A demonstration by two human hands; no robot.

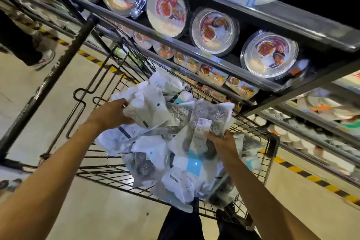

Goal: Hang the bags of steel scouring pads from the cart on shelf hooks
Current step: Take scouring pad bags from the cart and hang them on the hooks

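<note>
A black wire cart (271,148) in front of me holds a heap of several clear and white bags of steel scouring pads (155,160). My left hand (111,113) grips a bag with its white back showing (147,106), lifted over the far left of the heap. My right hand (222,141) pinches the lower end of another bag (211,118), which stands upright with its barcode label and grey steel pads facing me. Both hands hover above the cart's load.
Dark shelves (272,15) run along the right, stocked with round clear-lidded plastic bowls (269,54) and flat packs below. The cart's black handle bar (64,54) crosses at left. Yellow-black floor tape (311,177) borders the shelf. Another person's shoe (45,59) shows at far left.
</note>
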